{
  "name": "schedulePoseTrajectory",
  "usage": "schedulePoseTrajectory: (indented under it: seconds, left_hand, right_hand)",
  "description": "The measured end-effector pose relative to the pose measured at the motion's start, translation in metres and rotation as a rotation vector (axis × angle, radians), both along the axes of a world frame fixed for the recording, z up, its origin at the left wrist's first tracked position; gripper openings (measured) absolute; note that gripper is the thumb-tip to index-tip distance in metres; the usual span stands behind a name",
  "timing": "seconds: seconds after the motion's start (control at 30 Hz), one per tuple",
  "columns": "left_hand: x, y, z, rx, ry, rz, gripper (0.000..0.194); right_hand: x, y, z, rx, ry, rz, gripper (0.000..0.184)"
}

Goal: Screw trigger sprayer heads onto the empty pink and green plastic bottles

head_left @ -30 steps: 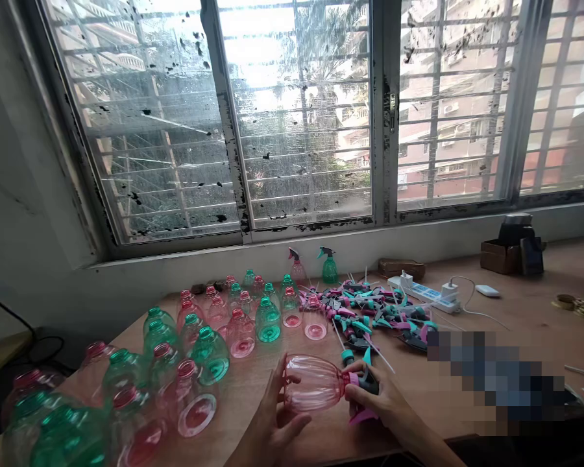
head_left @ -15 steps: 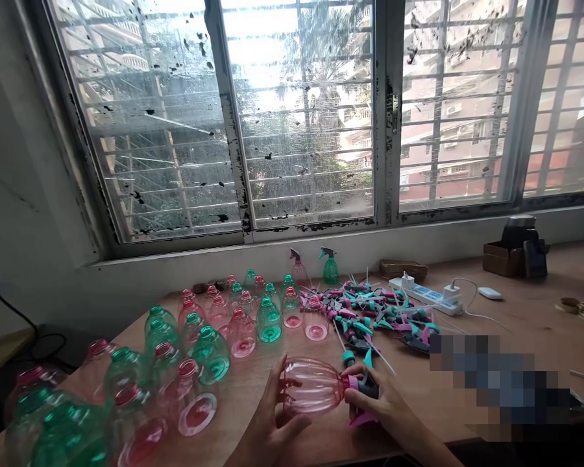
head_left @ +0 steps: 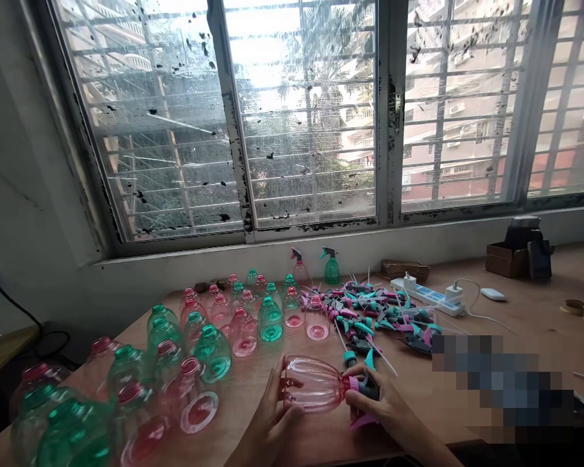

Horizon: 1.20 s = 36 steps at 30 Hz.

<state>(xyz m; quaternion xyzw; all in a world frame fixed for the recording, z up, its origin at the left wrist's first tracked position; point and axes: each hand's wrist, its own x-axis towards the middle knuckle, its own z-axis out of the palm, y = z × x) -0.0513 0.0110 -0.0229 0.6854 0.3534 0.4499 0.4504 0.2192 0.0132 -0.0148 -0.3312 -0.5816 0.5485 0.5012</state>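
Observation:
A clear pink spray bottle (head_left: pixel 316 384) lies sideways between my hands, its base to the left and its neck to the right. My left hand (head_left: pixel 279 405) is wrapped round the base end. At the neck, my right hand (head_left: pixel 377 395) grips a black and pink spray head (head_left: pixel 367 388), whose pink collar meets the bottle mouth. Whether the collar is fully screwed on I cannot tell. Just behind my right hand lies a loose spray head with a teal collar (head_left: pixel 350 358). Beyond it is a pile of pink, teal and black spray heads (head_left: pixel 365 308) with white tubes.
Several open pink and green bottles (head_left: pixel 219 360) stand at the left. Two bottles with heads fitted, including a green spray bottle (head_left: pixel 331 269), stand by the wall. A power strip (head_left: pixel 428 295), white mouse (head_left: pixel 493 294) and brown box (head_left: pixel 506 259) are at the right.
The left thumb has pressed in against the bottle's side. Bottle and right hand hold nearly the same place; the whole view has shifted slightly.

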Motion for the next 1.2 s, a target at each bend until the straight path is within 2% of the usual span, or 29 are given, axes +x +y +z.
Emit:
schedulePoseTrajectory:
  seconds: [0.4, 0.53, 0.63, 0.73, 0.87, 1.0, 1.1, 1.2]
  left_hand:
    - [0.001, -0.003, 0.009, 0.016, 0.049, 0.006, 0.089]
    - [0.000, -0.001, 0.003, -0.036, 0.008, -0.055, 0.090]
    - [-0.001, 0.000, -0.001, -0.052, 0.001, -0.009, 0.091]
    - [-0.001, -0.002, 0.005, 0.028, 0.074, 0.052, 0.089]
    - [0.002, -0.009, 0.021, 0.194, 0.203, 0.083, 0.077]
    - [0.006, -0.013, 0.027, 0.050, 0.076, 0.010, 0.076]
    - [0.008, -0.013, 0.022, -0.077, -0.054, -0.016, 0.086]
    - [0.006, -0.011, 0.015, -0.085, -0.054, -0.007, 0.099]
  right_hand:
    - [0.000, 0.007, -0.005, -0.021, 0.069, -0.037, 0.043]
    - [-0.001, 0.004, -0.003, -0.024, 0.069, -0.040, 0.045]
    - [-0.002, 0.003, -0.001, -0.032, 0.070, -0.037, 0.046]
    - [-0.002, 0.005, -0.001, -0.035, 0.073, -0.047, 0.046]
    - [-0.002, 0.007, -0.004, -0.041, 0.102, -0.058, 0.047]
    - [-0.002, 0.006, -0.003, -0.037, 0.085, -0.050, 0.045]
    - [-0.001, 0.005, -0.001, -0.020, 0.067, -0.046, 0.044]
    - [0.000, 0.005, 0.000, -0.017, 0.054, -0.035, 0.045]
